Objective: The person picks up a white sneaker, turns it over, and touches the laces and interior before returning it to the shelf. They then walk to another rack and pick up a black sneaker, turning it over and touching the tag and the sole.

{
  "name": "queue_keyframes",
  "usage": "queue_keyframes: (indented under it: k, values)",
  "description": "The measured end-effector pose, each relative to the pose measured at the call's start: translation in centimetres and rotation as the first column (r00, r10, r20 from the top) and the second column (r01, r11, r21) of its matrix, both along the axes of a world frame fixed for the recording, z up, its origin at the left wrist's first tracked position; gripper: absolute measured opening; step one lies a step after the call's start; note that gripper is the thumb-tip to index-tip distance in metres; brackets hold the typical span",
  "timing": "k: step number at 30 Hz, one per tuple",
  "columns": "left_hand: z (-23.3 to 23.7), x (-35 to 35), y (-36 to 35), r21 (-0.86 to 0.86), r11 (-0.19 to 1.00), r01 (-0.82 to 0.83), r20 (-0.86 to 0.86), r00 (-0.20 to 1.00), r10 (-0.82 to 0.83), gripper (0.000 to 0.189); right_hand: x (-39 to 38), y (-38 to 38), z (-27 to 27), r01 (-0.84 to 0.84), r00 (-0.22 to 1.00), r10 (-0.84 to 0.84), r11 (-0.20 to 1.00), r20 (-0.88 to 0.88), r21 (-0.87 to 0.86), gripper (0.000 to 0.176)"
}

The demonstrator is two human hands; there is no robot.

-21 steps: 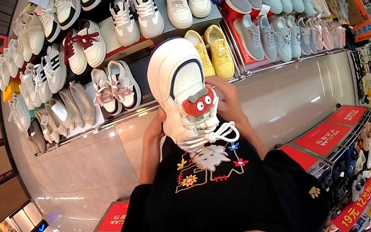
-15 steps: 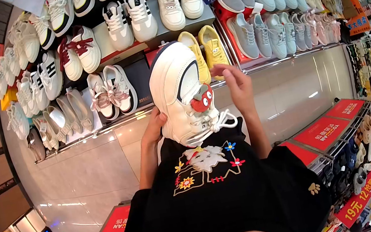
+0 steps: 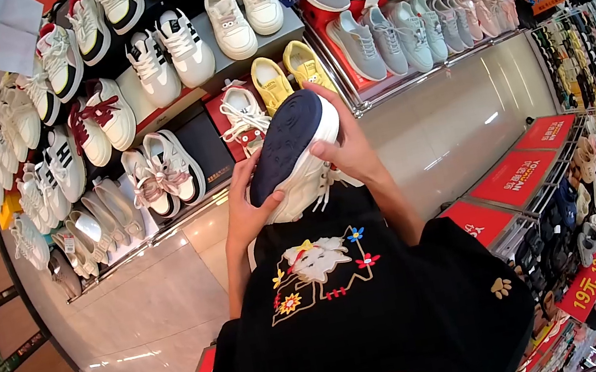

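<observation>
Before your chest, in the head view, you hold a white leather sneaker with a dark navy rubber sole (image 3: 285,148) tilted sole-up, just above your black embroidered T-shirt (image 3: 353,319). Your left hand (image 3: 248,209) is curled round its lower end with the thumb on the sole's edge, and your right hand (image 3: 349,147) is closed on the upper end. Behind it rises a stepped display rack (image 3: 202,147) of white, grey and yellow sneakers.

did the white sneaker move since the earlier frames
Yes. The white sneaker has flipped sole-up and dropped from beside the displayed yellow shoes to below them.
</observation>
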State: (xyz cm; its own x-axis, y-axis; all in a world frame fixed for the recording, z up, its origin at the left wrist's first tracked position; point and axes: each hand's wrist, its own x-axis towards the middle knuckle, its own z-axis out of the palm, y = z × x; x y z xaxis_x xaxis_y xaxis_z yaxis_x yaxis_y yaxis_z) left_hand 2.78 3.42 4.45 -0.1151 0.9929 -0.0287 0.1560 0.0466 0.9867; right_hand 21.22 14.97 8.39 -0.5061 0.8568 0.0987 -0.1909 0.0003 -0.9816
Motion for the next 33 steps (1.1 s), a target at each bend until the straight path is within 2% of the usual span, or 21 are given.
queue_keyframes:
  k: [5, 8, 11, 13, 17, 19, 22, 27, 29, 30, 32, 33]
  values:
    - [0.7, 0.0, -0.1, 0.005, 1.0, 0.002, -0.089, 0.996, -0.002, 0.078, 0.1, -0.7, 0.3, 0.022, 0.998, -0.025, 0.997, -0.055, -0.068, 0.079]
    - [-0.1, -0.1, -0.4, 0.017, 1.0, -0.002, -0.062, 0.998, 0.004, 0.085, 0.1, -0.8, 0.3, 0.074, 0.994, -0.078, 0.996, -0.081, -0.047, 0.079]
    - [-1.0, -0.4, -0.9, 0.047, 0.998, -0.048, 0.034, 0.998, 0.046, 0.095, 0.3, -0.4, 0.3, 0.146, 0.985, -0.146, 0.989, -0.089, -0.016, 0.08]
    - [-1.3, -0.6, -1.4, -0.032, 0.998, -0.055, 0.035, 0.998, 0.056, 0.108, 0.6, -0.2, 0.6, 0.175, 0.979, -0.175, 0.985, -0.101, -0.004, 0.082]
    - [-1.6, -0.4, -1.5, -0.042, 0.998, -0.05, 0.054, 0.997, 0.052, 0.109, 0.8, 0.0, 0.7, 0.154, 0.983, -0.15, 0.987, -0.106, 0.035, 0.085]
    - [-1.9, -0.3, -1.2, 0.064, 0.997, -0.032, -0.002, 0.999, 0.032, 0.103, 0.7, -0.3, 0.8, 0.098, 0.985, -0.093, 0.995, -0.147, 0.03, 0.089]
    - [-0.7, 0.2, -1.2, 0.106, 0.994, 0.001, -0.077, 0.997, 0.007, 0.102, 0.2, -0.8, 0.9, 0.067, 0.98, -0.055, 0.996, -0.193, 0.061, 0.092]
    - [-0.8, 0.7, -1.2, 0.083, 0.996, -0.036, -0.047, 0.998, 0.04, 0.1, 0.0, -0.6, 1.1, 0.017, 0.976, 0.012, 0.991, -0.218, 0.134, 0.09]
    - [-1.8, 1.0, -1.4, 0.139, 0.979, -0.149, 0.121, 0.984, 0.133, 0.097, -0.2, -0.2, 2.0, -0.059, 0.987, 0.082, 0.985, -0.137, 0.164, 0.088]
    - [-1.8, 1.2, -1.4, 0.139, 0.978, -0.155, 0.114, 0.984, 0.14, 0.097, -0.4, 0.1, 2.4, -0.064, 0.986, 0.088, 0.984, -0.144, 0.164, 0.088]
    - [-1.8, 1.3, -1.7, 0.051, 0.982, -0.18, 0.373, 0.916, 0.148, 0.096, -0.8, 0.6, 2.8, -0.03, 0.99, 0.056, 0.982, -0.132, 0.189, 0.088]
    - [-4.6, 0.4, -2.8, -0.007, 0.988, -0.157, 0.397, 0.906, 0.147, 0.097, -1.1, 0.7, 2.7, -0.021, 0.988, 0.049, 0.982, -0.144, 0.189, 0.088]
